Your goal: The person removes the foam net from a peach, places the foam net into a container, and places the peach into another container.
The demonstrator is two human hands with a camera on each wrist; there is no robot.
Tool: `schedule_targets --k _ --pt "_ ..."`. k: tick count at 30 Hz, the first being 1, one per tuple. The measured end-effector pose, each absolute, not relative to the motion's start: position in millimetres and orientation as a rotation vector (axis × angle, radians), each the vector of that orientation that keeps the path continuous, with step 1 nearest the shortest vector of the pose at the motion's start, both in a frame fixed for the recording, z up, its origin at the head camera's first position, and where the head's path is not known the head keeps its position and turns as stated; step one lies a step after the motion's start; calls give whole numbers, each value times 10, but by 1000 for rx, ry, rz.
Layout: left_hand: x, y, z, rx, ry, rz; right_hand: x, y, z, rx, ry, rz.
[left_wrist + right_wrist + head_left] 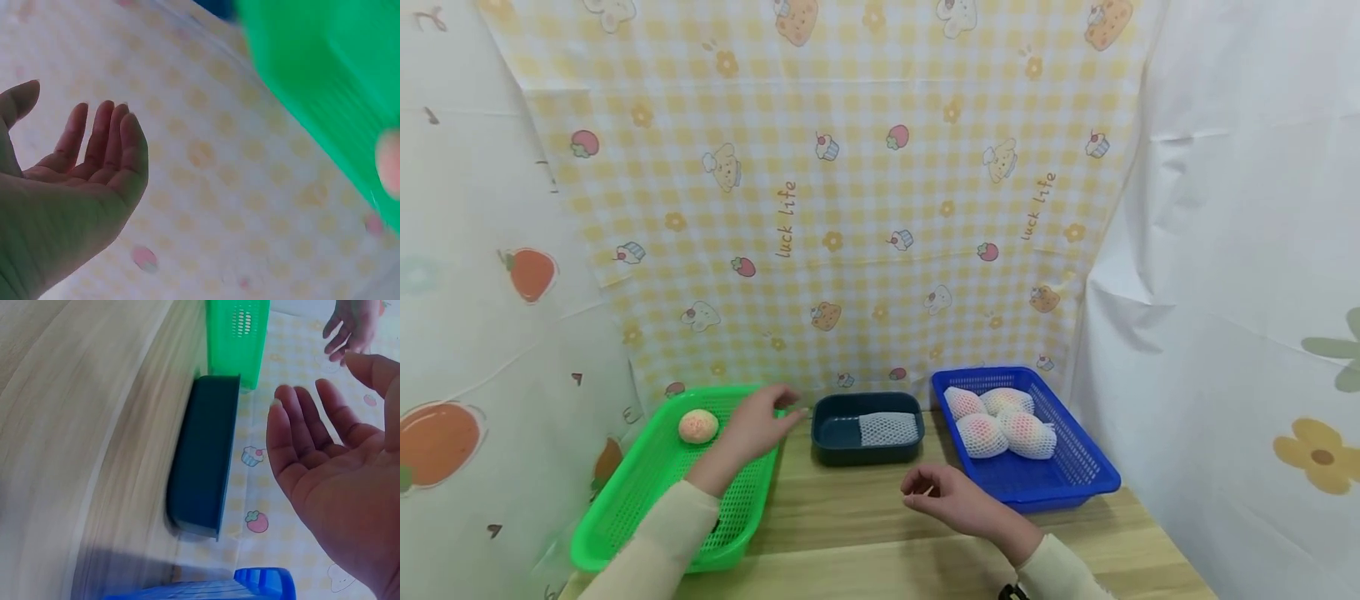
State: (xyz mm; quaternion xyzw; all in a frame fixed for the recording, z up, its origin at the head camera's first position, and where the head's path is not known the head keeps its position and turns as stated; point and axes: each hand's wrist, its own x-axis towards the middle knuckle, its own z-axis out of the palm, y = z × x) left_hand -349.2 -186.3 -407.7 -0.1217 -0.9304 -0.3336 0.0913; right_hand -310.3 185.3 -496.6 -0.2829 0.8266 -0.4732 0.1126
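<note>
My left hand [758, 429] hovers over the right side of a green basket [597, 533], its fingers loosely bent and holding nothing. In that basket lies one round peach-like fruit [698, 426], left of the hand. My right hand [951, 500], fingers relaxed, is above the table in front of a blue basket [1078, 467], and it too holds nothing. Several similar fruits in white foam nets [982, 435] sit in the blue basket. Between the baskets stands a dark teal box [867, 455] with white foam netting [889, 429] in its right part.
A light wooden table [835, 525] carries the three containers. Behind them hangs a yellow checked cloth [865, 200], and white patterned sheets [1247, 275] close off both sides. A small dark object [714, 527] shows beside the left sleeve.
</note>
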Motion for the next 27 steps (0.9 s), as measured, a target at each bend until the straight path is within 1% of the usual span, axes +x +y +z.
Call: schedule_targets --k 6,10,16,20,27 --pt "-3061 -1337 -4228 -407 -2688 -1218 -3108 1827 -4966 -808 2438 -1420" --pt "-2898 -1125 -4401 -445 -2647 -1242 -3108 1819 -4959 -818 2439 -1424" --pt "-2782 -948 -4661 -530 -2619 -1332 -3106 1814 -4955 -822 2463 -1412" --pt "-2749 -909 -4795 -536 -2638 -1389 -3101 1805 -4966 -816 2455 -1412" --pt "-2719 -903 -4865 -525 -2635 -1429 -3088 1791 -4974 -810 2437 -1418"
